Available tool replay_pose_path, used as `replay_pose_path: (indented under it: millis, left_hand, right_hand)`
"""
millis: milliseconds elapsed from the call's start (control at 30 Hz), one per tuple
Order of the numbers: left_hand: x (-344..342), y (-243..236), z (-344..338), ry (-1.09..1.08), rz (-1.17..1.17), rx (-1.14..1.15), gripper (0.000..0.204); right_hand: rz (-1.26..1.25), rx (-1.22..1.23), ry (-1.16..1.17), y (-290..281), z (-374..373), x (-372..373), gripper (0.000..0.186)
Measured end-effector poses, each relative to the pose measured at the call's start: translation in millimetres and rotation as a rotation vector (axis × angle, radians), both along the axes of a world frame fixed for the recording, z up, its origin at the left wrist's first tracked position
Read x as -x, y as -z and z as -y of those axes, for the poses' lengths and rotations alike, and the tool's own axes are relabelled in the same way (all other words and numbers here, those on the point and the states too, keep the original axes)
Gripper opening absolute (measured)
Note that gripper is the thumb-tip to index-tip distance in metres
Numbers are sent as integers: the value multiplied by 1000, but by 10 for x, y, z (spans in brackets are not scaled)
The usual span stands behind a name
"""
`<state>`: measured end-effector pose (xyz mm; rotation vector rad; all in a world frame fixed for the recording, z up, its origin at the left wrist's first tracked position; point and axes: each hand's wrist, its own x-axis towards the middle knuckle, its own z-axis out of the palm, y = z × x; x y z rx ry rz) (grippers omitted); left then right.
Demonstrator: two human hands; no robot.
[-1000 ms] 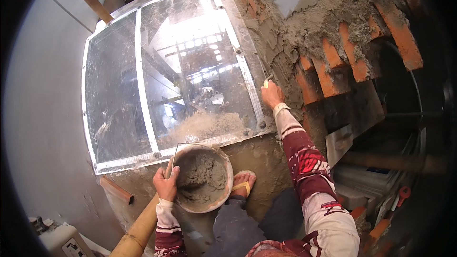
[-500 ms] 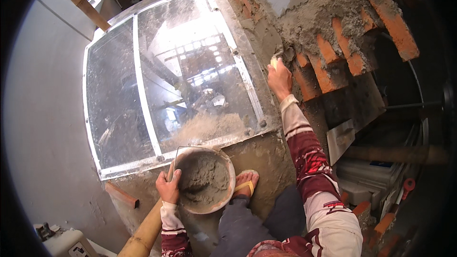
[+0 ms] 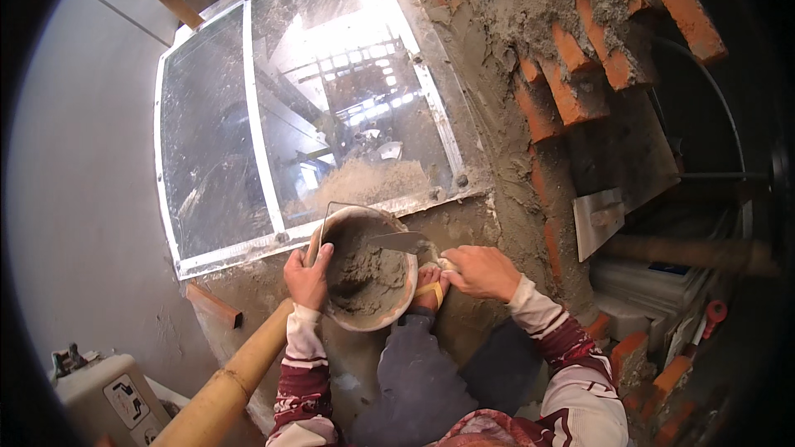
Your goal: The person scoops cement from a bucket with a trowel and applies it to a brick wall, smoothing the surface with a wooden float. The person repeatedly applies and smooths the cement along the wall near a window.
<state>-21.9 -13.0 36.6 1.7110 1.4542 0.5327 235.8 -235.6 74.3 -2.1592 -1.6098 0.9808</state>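
Observation:
My left hand is closed on the rim of a round bucket, whose thin wire handle stands up at the far side. Grey wet mortar lies inside, heaped unevenly with a dark hollow near my left hand. In my right hand is a pointing trowel, gripped by its pale handle. Its blade reaches left over the bucket's right rim, above the mortar; whether it touches the mortar I cannot tell. My sandalled foot is just right of the bucket, partly under the trowel.
Ahead lies a white-framed glass panel, dusty and reflective. Along its right runs a mortar-covered brick edge with jutting orange bricks. A plastering float sits at right. Bamboo and a brick-coloured piece are at lower left.
My right hand has come back from the brick edge to the bucket, bringing the trowel over its rim. My left hand keeps its hold; the view has shifted slightly.

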Motion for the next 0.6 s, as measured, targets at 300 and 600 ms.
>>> replay_pose_path:
  millis: [300,600]
  left_hand:
    - [-61,-30,60,5,-41,-103,59]
    - [129,90,181,-55,70,-44,58]
  right_hand:
    - [241,-17,-253,371,-396,948,16]
    - [-165,423,-96,376,-474,610,34]
